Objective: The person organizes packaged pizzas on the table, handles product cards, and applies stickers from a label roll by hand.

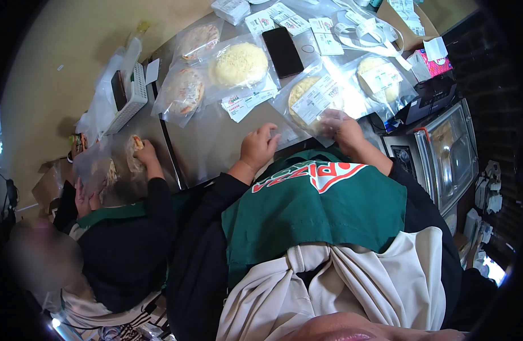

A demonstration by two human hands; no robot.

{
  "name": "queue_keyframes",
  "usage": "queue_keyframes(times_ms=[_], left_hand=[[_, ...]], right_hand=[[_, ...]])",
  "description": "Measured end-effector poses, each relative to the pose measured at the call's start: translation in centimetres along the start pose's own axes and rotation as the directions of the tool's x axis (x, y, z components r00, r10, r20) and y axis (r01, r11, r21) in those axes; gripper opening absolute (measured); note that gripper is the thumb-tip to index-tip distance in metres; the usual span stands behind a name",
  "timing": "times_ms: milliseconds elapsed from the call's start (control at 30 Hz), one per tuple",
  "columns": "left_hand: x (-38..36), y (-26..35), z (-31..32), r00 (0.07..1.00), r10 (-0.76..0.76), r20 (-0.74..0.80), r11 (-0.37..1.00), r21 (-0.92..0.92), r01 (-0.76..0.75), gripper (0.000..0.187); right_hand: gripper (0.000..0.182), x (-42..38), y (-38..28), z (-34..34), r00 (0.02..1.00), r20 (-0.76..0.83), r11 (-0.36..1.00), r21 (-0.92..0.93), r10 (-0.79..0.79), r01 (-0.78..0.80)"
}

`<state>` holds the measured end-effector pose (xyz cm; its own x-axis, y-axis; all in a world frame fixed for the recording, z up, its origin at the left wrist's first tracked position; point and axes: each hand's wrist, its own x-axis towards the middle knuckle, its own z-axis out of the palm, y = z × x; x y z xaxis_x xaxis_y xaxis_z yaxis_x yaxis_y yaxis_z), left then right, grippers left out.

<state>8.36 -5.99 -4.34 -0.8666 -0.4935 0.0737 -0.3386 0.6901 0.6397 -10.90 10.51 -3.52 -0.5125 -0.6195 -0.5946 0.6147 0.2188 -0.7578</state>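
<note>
A clear bag with a round pale pizza lies in front of me on the steel worktop, a printed label across its top. My right hand is at the bag's near right side, its blurred fingers over the plastic by the label's edge. Left of the bag, my left hand hovers near the worktop's front edge, fingers curled but apart, with nothing between them. Another bagged pizza, also labelled, lies to the right under a bright glare.
Farther left are a bagged cheese-topped pizza, two other bagged pizzas, and label sheets. A black phone and label strips lie behind. A co-worker's hand holds a bagged item near a white basket. A black printer stands right.
</note>
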Motion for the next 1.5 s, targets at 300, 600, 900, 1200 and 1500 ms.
queue_keyframes(times_ms=[300, 600, 900, 1200, 1500], left_hand=[[-0.6, -2.7, 1.5, 0.98, 0.176, -0.091, 0.956, 0.255, -0.148, 0.019], [-0.5, -2.1, 1.0, 0.976, 0.18, -0.124, 0.966, 0.208, -0.152, 0.02], [-0.7, -2.2, 0.8, 0.977, 0.19, -0.1, 0.966, 0.195, -0.168, 0.02], [-0.4, -3.0, 1.3, 0.973, 0.202, -0.111, 0.965, 0.191, -0.179, 0.019], [-0.6, -2.5, 1.2, 0.971, 0.215, -0.11, 0.967, 0.16, -0.196, 0.016]], right_hand=[[0.096, -1.6, 1.3, -6.2, 0.886, -0.386, 0.94, 0.313, 0.257, -0.136], [0.068, -0.8, -0.8, -3.9, 0.912, -0.208, 0.934, 0.137, 0.353, -0.33], [0.043, -0.8, -0.1, -4.5, 0.929, -0.147, 0.923, 0.242, 0.341, -0.3], [0.01, -0.4, -1.3, -2.6, 0.934, -0.136, 0.94, 0.131, 0.331, -0.314], [0.011, -2.7, -8.3, -4.9, 0.968, -0.245, 0.984, -0.178, -0.055, 0.01]])
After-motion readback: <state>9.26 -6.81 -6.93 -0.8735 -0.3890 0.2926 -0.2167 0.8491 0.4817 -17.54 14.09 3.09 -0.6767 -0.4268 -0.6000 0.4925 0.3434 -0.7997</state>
